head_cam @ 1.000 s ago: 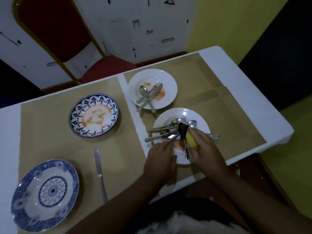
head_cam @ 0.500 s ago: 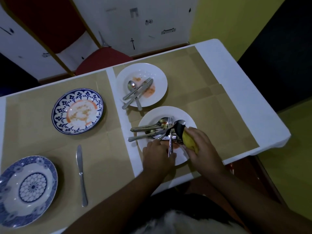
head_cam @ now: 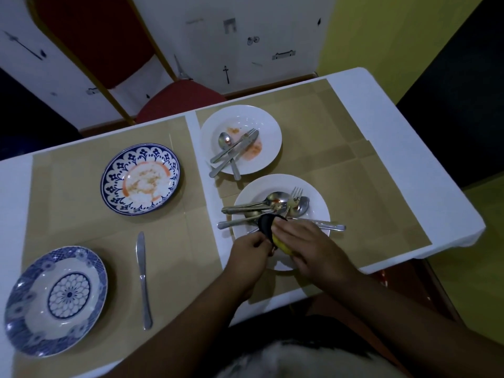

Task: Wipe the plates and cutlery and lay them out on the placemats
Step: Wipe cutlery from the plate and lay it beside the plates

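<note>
One sponge [head_cam: 266,227] gripped in right hand [head_cam: 309,248]; left hand [head_cam: 249,256] holds fork [head_cam: 295,197].

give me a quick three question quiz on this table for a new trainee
1. True or false: the lone knife lies on the left placemat, touching no plate.
2. What does the right hand hold? A) a glass B) a yellow-and-black sponge C) a napkin
3. Which carries more cutlery: the near white plate or the far white plate?
Key: 1 true; 2 B; 3 the near white plate.
</note>
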A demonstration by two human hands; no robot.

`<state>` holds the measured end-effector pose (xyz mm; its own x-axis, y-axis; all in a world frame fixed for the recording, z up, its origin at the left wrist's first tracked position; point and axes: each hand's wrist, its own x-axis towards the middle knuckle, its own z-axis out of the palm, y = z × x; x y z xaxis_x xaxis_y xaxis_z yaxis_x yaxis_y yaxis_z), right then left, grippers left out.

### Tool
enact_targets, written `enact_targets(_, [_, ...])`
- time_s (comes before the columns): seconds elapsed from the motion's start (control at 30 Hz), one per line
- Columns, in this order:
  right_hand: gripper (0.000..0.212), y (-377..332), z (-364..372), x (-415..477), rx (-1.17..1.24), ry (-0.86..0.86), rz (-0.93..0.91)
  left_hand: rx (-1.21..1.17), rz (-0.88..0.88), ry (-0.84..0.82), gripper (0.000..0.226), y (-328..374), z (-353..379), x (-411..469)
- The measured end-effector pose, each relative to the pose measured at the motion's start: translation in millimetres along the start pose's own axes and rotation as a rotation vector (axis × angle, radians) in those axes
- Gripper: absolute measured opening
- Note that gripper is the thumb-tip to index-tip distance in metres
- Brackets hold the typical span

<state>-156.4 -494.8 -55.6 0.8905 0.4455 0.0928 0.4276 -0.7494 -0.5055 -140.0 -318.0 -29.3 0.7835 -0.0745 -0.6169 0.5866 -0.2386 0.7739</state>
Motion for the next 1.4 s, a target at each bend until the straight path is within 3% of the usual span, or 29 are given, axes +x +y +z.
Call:
enact_targets(0.07, [0.062, 2, -1, 7, -0.056, -0.011, -0.002, -0.008, 0.019, -0.031, 0.026, -3, -8, -5])
enact_targets(0.2, [0.063, 7, -8, 19, -0.087, 0.068, 0.229, -0.037, 0.050, -0.093, 0.027, -5, -19, -14])
enact_targets(0.37, [0.062, -21, 0, 18, -0.149, -0.009, -0.025, -0.131, 0.066, -0.157, 0.022, -4, -36, -17])
enact_targets(0.57, [0.058, -3, -1, 39, -0.181, 0.091, 0.189, -0.130, 0.061, -0.224, 0.019, -16, -63, -21])
enact_targets(0.77, [0.068, -26, 10, 41, -0.266, -0.042, -0.062, -0.078, 0.066, -0.321, 0.023, -16, -79, -16])
enact_targets(0.97, [0.056, -17, -5, 48, -0.164, 0.104, 0.200, -0.143, 0.014, -0.397, 0.020, -17, -89, -18])
enact_targets(1.07, [0.067, -24, -9, 48, -0.137, 0.135, 0.206, -0.097, 0.008, -0.417, 0.021, -14, -88, -18])
enact_targets(1.17, [0.065, -24, -7, 46, -0.165, 0.155, 0.190, -0.028, -0.008, -0.416, 0.029, -9, -83, -18])
enact_targets(1.27, [0.056, -21, -4, 45, -0.223, 0.093, 0.085, -0.106, -0.092, -0.383, 0.025, -6, -77, -17])
enact_targets(1.4, [0.050, -18, 8, 37, -0.295, 0.022, -0.084, 0.014, -0.123, -0.206, 0.023, -5, -68, -14])
